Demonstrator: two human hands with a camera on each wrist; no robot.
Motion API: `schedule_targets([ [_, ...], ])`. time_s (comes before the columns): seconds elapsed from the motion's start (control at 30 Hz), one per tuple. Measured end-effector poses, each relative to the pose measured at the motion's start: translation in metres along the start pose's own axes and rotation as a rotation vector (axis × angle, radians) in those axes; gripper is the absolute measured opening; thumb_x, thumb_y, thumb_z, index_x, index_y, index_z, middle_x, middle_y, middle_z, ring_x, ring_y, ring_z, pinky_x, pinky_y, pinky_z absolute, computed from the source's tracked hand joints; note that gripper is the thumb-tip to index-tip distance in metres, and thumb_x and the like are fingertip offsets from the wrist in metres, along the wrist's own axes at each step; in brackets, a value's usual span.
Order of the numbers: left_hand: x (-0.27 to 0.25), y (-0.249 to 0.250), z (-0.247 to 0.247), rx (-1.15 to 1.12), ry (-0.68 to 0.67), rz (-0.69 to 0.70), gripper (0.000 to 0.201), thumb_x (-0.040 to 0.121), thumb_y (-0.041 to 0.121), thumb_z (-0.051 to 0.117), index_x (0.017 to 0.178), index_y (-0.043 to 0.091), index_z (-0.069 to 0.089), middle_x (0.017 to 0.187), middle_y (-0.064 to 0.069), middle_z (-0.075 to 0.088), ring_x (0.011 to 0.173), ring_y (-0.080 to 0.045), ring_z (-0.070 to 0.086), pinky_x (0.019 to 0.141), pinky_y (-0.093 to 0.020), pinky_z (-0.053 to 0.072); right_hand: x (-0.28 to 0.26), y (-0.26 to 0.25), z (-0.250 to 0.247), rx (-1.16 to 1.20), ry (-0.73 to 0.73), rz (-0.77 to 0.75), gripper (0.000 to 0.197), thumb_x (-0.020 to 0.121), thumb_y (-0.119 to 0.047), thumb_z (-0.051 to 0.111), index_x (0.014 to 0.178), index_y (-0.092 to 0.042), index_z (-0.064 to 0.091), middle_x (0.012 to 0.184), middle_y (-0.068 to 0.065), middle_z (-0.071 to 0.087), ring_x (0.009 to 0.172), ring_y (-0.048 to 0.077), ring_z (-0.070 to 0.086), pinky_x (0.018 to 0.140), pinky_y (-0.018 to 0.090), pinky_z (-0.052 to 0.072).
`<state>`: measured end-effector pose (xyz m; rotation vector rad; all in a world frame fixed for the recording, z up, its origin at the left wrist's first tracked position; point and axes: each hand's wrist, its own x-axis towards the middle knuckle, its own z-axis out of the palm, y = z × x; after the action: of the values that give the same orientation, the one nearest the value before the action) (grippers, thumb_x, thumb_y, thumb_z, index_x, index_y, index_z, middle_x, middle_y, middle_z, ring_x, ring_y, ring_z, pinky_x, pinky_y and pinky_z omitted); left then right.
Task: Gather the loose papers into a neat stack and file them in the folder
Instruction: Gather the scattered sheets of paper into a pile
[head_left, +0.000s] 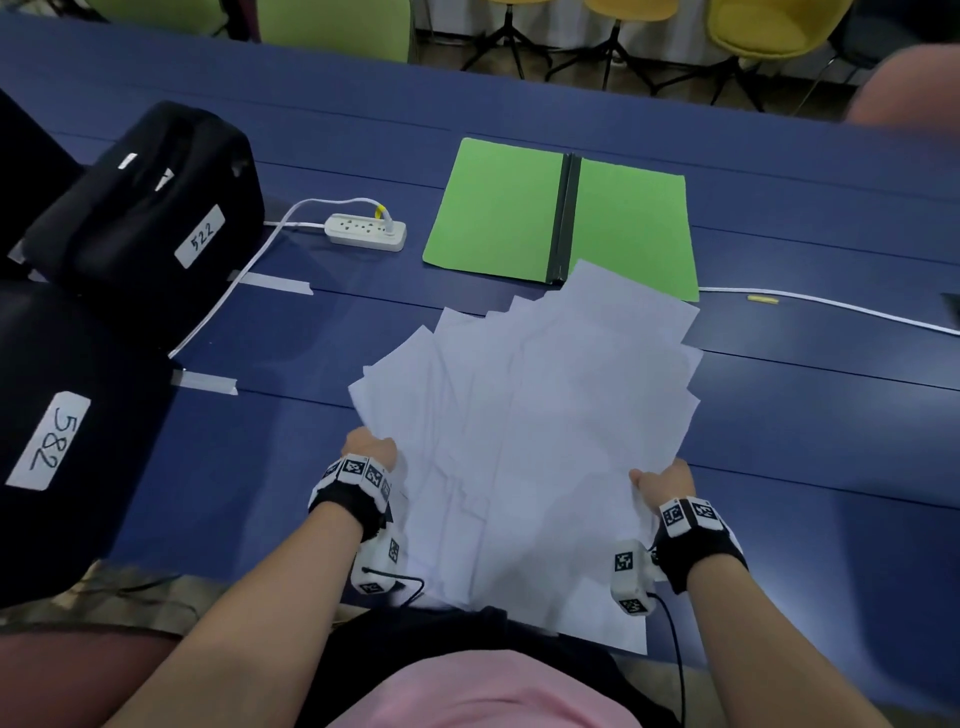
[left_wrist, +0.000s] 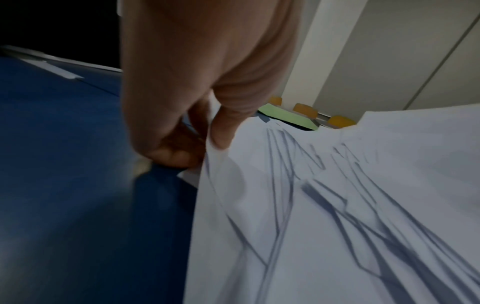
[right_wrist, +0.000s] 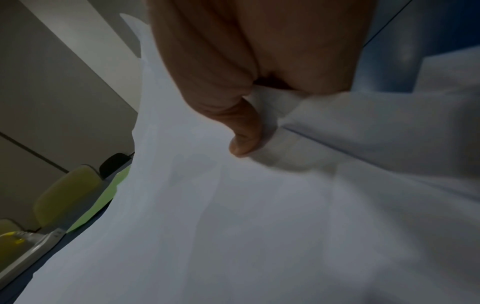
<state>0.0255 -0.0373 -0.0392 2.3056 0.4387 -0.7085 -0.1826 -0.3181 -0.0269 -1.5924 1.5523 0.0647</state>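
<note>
Several white papers (head_left: 530, 415) lie fanned and uneven in front of me on the blue table (head_left: 270, 457), their far corners overlapping the near edge of the open green folder (head_left: 498, 208). My left hand (head_left: 371, 448) pinches the left edge of the papers (left_wrist: 298, 205), thumb on top and fingers underneath. My right hand (head_left: 667, 480) pinches the right edge of the papers (right_wrist: 233, 216), thumb (right_wrist: 244, 133) on top. The sheets bow upward between both hands. The folder (left_wrist: 288, 118) shows as a green sliver beyond the sheets in the left wrist view.
A white power strip (head_left: 365, 232) with its cable sits left of the folder. Two black cases with numbered labels (head_left: 150, 223) stand at the left. Another white cable (head_left: 831, 306) runs along the right. Green and yellow chairs (head_left: 769, 26) stand beyond the table's far edge.
</note>
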Motion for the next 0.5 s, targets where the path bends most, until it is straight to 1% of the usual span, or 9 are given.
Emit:
schedule_targets([
  [0.03, 0.003, 0.007, 0.003, -0.007, -0.018, 0.025, 0.017, 0.088, 0.002, 0.049, 0.072, 0.003, 0.053, 0.091, -0.016, 0.059, 0.079, -0.029, 0.055, 0.069, -0.032, 0.044, 0.002, -0.005, 0.003, 0.001, -0.007, -0.007, 0.047, 0.086, 0.000, 0.059, 0.129, 0.010, 0.042, 0.133, 0.025, 0.053, 0.122, 0.039, 0.052, 0.100, 0.040, 0.040],
  [0.07, 0.002, 0.011, 0.007, -0.018, -0.030, 0.052, 0.013, 0.089, 0.003, 0.049, 0.082, 0.000, 0.059, 0.095, -0.018, 0.062, 0.085, -0.032, 0.059, 0.072, -0.031, 0.044, 0.004, -0.006, 0.005, 0.000, -0.026, -0.016, 0.048, 0.085, 0.000, 0.060, 0.129, 0.010, 0.042, 0.133, 0.024, 0.054, 0.122, 0.038, 0.052, 0.100, 0.039, 0.040],
  [0.13, 0.001, 0.016, 0.010, -0.073, -0.036, 0.085, 0.019, 0.089, 0.004, 0.050, 0.099, -0.004, 0.064, 0.107, -0.020, 0.066, 0.095, -0.035, 0.063, 0.073, -0.028, 0.042, 0.003, -0.008, 0.007, -0.015, -0.068, -0.033, 0.052, 0.084, -0.002, 0.062, 0.130, 0.010, 0.041, 0.134, 0.022, 0.053, 0.124, 0.037, 0.051, 0.102, 0.038, 0.040],
  [0.17, 0.006, 0.022, 0.007, -0.100, -0.021, 0.090, 0.017, 0.089, 0.004, 0.052, 0.098, -0.003, 0.065, 0.107, -0.020, 0.067, 0.093, -0.034, 0.063, 0.072, -0.027, 0.042, 0.007, -0.015, 0.007, -0.033, -0.070, -0.045, 0.053, 0.084, -0.003, 0.063, 0.131, 0.010, 0.041, 0.134, 0.021, 0.053, 0.124, 0.036, 0.051, 0.102, 0.038, 0.040],
  [0.23, 0.009, 0.021, -0.001, -0.136, 0.024, 0.074, 0.012, 0.088, 0.009, 0.059, 0.079, 0.002, 0.063, 0.091, -0.017, 0.066, 0.080, -0.030, 0.060, 0.067, -0.026, 0.041, 0.007, -0.015, 0.005, -0.033, -0.040, -0.050, 0.046, 0.085, -0.001, 0.061, 0.127, 0.011, 0.045, 0.130, 0.023, 0.056, 0.121, 0.038, 0.053, 0.101, 0.038, 0.041],
  [0.3, 0.018, 0.015, -0.007, -0.156, 0.083, 0.051, 0.031, 0.086, 0.015, 0.063, 0.061, 0.009, 0.047, 0.070, -0.009, 0.056, 0.066, -0.026, 0.051, 0.057, -0.024, 0.037, 0.005, -0.015, 0.003, -0.006, 0.027, -0.067, 0.037, 0.084, 0.004, 0.059, 0.119, 0.011, 0.053, 0.125, 0.025, 0.059, 0.117, 0.039, 0.056, 0.097, 0.037, 0.043],
  [0.33, 0.020, 0.013, -0.008, -0.151, 0.098, 0.049, 0.035, 0.086, 0.014, 0.062, 0.058, 0.011, 0.042, 0.068, -0.009, 0.053, 0.066, -0.025, 0.049, 0.056, -0.025, 0.037, 0.005, -0.013, 0.002, 0.011, 0.036, -0.072, 0.035, 0.083, 0.005, 0.058, 0.117, 0.011, 0.055, 0.123, 0.025, 0.061, 0.115, 0.039, 0.057, 0.095, 0.037, 0.043],
  [0.4, 0.017, 0.017, -0.006, -0.078, 0.115, 0.066, 0.036, 0.088, 0.006, 0.055, 0.056, 0.009, 0.039, 0.073, -0.012, 0.053, 0.073, -0.026, 0.049, 0.063, -0.029, 0.039, 0.001, -0.013, 0.006, -0.007, 0.015, -0.077, 0.038, 0.084, 0.001, 0.059, 0.121, 0.009, 0.053, 0.125, 0.024, 0.060, 0.116, 0.038, 0.056, 0.096, 0.037, 0.043],
  [0.5, 0.006, 0.026, 0.006, 0.006, 0.014, 0.066, 0.038, 0.091, 0.000, 0.048, 0.057, 0.009, 0.034, 0.063, -0.006, 0.041, 0.071, -0.025, 0.045, 0.065, -0.028, 0.037, 0.001, -0.010, 0.017, -0.038, -0.094, -0.068, 0.051, 0.084, -0.006, 0.063, 0.129, 0.008, 0.044, 0.131, 0.021, 0.056, 0.121, 0.036, 0.053, 0.100, 0.038, 0.041],
])
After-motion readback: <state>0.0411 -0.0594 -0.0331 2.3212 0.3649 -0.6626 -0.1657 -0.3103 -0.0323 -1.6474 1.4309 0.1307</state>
